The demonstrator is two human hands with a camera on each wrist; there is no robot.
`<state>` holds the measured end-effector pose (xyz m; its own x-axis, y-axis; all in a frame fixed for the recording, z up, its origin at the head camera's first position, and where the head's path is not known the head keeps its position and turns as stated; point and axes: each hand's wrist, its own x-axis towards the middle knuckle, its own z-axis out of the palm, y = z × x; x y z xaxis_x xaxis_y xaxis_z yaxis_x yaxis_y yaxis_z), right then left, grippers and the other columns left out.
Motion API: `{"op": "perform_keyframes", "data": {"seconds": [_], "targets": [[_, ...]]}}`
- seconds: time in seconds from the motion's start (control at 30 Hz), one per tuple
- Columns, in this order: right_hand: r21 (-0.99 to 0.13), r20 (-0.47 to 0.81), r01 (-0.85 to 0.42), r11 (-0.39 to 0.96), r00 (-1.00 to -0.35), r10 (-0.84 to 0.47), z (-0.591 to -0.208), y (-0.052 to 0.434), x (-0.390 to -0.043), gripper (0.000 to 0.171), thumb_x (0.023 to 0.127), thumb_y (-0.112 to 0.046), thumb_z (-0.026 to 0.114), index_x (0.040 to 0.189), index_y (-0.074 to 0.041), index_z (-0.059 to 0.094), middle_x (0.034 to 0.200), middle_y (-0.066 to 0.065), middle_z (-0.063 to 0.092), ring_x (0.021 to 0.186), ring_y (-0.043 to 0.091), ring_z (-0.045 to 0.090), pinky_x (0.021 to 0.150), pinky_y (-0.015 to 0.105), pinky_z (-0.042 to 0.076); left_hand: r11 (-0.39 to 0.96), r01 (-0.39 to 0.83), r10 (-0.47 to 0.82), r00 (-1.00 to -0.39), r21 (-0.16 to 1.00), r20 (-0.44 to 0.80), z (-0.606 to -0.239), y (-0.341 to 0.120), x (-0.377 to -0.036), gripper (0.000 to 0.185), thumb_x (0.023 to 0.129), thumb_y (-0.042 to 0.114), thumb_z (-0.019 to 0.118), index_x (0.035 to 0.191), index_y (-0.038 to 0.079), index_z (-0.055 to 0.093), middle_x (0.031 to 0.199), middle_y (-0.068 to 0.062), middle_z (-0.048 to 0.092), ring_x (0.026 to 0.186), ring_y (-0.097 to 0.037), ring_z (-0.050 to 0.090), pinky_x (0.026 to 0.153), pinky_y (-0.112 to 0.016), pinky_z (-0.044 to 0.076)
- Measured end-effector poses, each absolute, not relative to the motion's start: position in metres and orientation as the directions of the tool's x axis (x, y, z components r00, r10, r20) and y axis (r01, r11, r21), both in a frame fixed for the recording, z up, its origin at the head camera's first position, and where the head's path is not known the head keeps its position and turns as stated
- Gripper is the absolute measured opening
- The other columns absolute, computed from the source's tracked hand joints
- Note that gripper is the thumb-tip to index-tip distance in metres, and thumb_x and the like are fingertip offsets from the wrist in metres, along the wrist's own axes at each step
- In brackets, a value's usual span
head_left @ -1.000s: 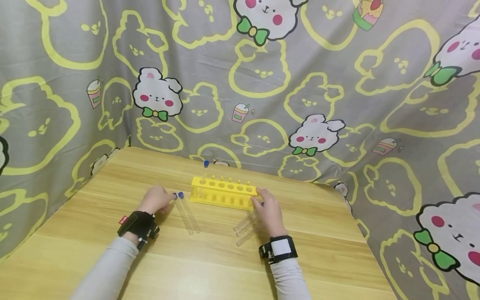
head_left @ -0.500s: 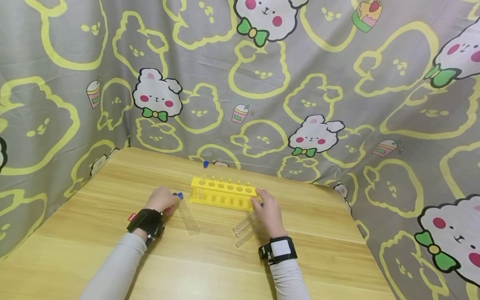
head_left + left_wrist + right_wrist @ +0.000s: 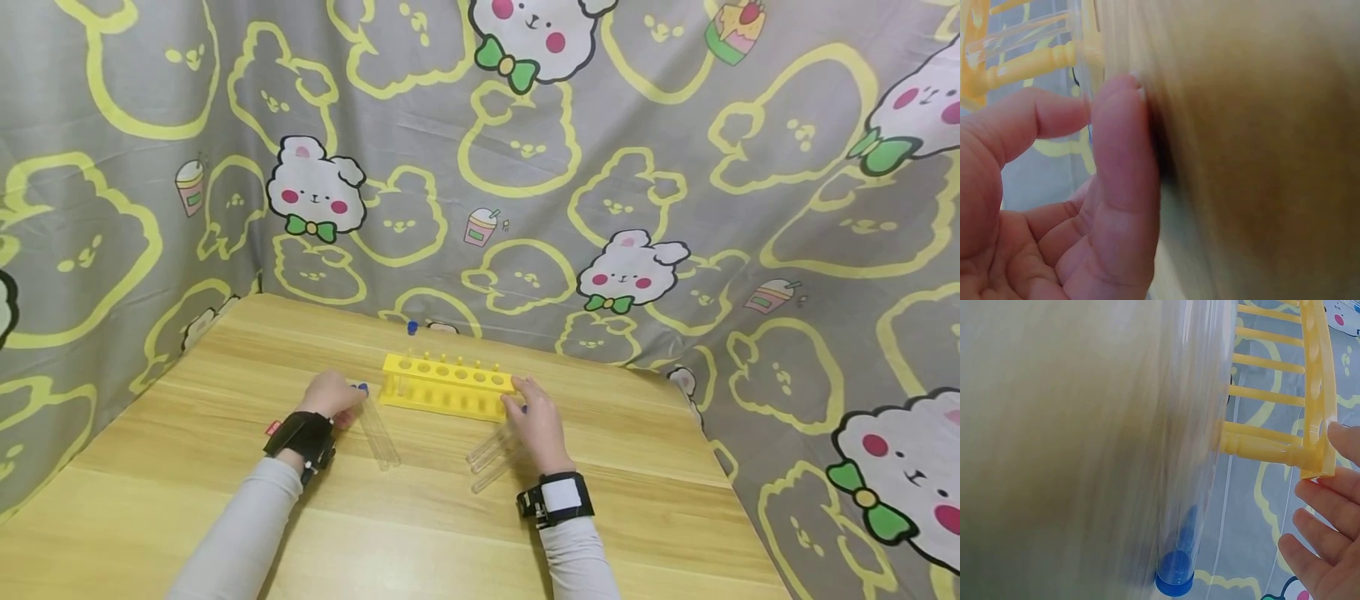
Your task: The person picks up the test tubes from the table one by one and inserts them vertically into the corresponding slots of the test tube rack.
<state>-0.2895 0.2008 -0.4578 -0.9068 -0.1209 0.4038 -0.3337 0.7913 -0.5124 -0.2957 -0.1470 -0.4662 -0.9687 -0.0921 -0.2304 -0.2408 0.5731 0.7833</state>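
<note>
Although a red tag (image 3: 273,428) sticks out of the left wrist strap (image 3: 302,437), any print on it is too small to read. Left hand (image 3: 330,398) is at the far ends of the left tubes (image 3: 378,437); thumb and fingertips close in on one, but contact is hidden, so can't tell if it's pinched. One blue cap (image 3: 363,387) shows there; the other tube's end is behind the hand. Right hand (image 3: 538,423) pinches the yellow rack (image 3: 450,382) at its right end, thumb opposite fingers. Right tubes (image 3: 486,460) lie on the table (image 3: 420,533), just in front of the rack, far ends mostly covered by that hand. Upright tube (image 3: 402,385) stands in the rack's leftmost hole, upper part hard to make out. Tabletop's blurred in both wrist views.
</note>
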Motion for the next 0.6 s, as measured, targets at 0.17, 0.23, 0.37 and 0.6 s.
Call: {"op": "perform_keyframes", "data": {"seconds": [0.17, 0.23, 0.37, 0.6], "targets": [[-0.518, 0.409, -0.341, 0.785, -0.904, -0.123, -0.459, 0.202, -0.289, 0.045, 0.092, -0.025, 0.067, 0.130, -0.002, 0.059, 0.134, 0.018, 0.060, 0.135, 0.034, 0.048, 0.109, 0.049, 0.040, 0.567, -0.246, -0.071, -0.965, 0.786, -0.251, -0.463, -0.145, -0.296, 0.028, 0.088, 0.019, 0.065, 0.074, -0.005, 0.064, 0.051, -0.008, 0.063, 0.044, -0.017, 0.062, 0.046, -0.029, 0.054], [-0.518, 0.411, -0.342, 0.784, -0.903, -0.123, -0.459, 0.202, -0.289, 0.045, 0.092, -0.025, 0.067, 0.130, -0.002, 0.059, 0.134, 0.018, 0.060, 0.134, 0.034, 0.048, 0.108, 0.049, 0.040, 0.565, -0.241, -0.067, -0.967, 0.789, -0.247, -0.464, -0.145, -0.296, 0.028, 0.088, 0.020, 0.065, 0.076, -0.005, 0.063, 0.052, -0.009, 0.063, 0.044, -0.018, 0.063, 0.046, -0.029, 0.054], [-0.514, 0.411, -0.341, 0.787, -0.903, -0.123, -0.459, 0.202, -0.289, 0.044, 0.092, -0.025, 0.067, 0.130, -0.002, 0.059, 0.134, 0.017, 0.060, 0.134, 0.034, 0.049, 0.108, 0.049, 0.040, 0.552, -0.246, -0.083, -0.967, 0.797, -0.240, -0.464, -0.147, -0.294, 0.029, 0.089, 0.022, 0.065, 0.081, -0.005, 0.062, 0.054, -0.010, 0.064, 0.045, -0.018, 0.063, 0.047, -0.030, 0.055], [-0.513, 0.406, -0.333, 0.791, -0.906, -0.119, -0.458, 0.202, -0.289, 0.045, 0.092, -0.026, 0.067, 0.130, -0.003, 0.059, 0.134, 0.017, 0.060, 0.134, 0.034, 0.049, 0.109, 0.049, 0.040, 0.614, -0.208, -0.143, -0.978, 0.761, -0.151, -0.456, -0.156, -0.288, 0.036, 0.090, 0.032, 0.063, 0.067, 0.005, 0.064, 0.053, -0.004, 0.064, 0.044, -0.015, 0.059, 0.046, -0.024, 0.045]]}}
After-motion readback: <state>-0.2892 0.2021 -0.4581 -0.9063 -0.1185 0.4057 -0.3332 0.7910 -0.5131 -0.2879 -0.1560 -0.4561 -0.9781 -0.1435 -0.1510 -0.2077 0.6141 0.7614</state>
